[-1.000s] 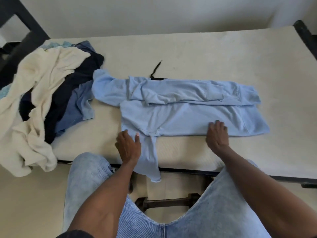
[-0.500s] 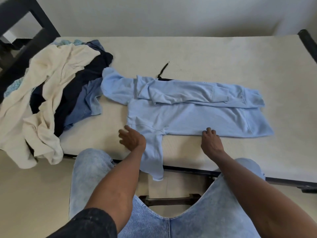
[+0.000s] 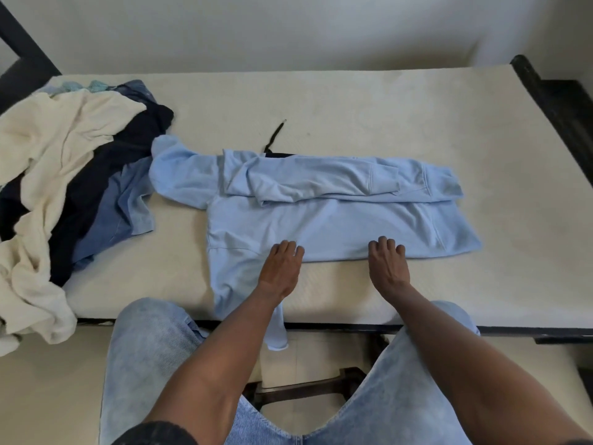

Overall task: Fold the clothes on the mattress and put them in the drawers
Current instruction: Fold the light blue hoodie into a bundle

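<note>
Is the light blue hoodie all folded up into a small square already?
No, the light blue hoodie lies spread long across the mattress, and one sleeve hangs over the near edge.

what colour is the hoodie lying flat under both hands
Light blue; the hoodie shows best in the head view, the only one.

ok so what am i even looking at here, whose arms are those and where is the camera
There is no machine here. The camera sits on a person's head and looks down, so the arms and the jeans at the bottom are that person's own. In front is a bare mattress. A light blue hoodie lies spread on it, one sleeve folded across the top, the other sleeve hanging over the near edge. The left hand and the right hand rest on its near edge, fingers fairly straight; neither hand clearly grips anything. At the left lies a pile of unfolded clothes.
</note>
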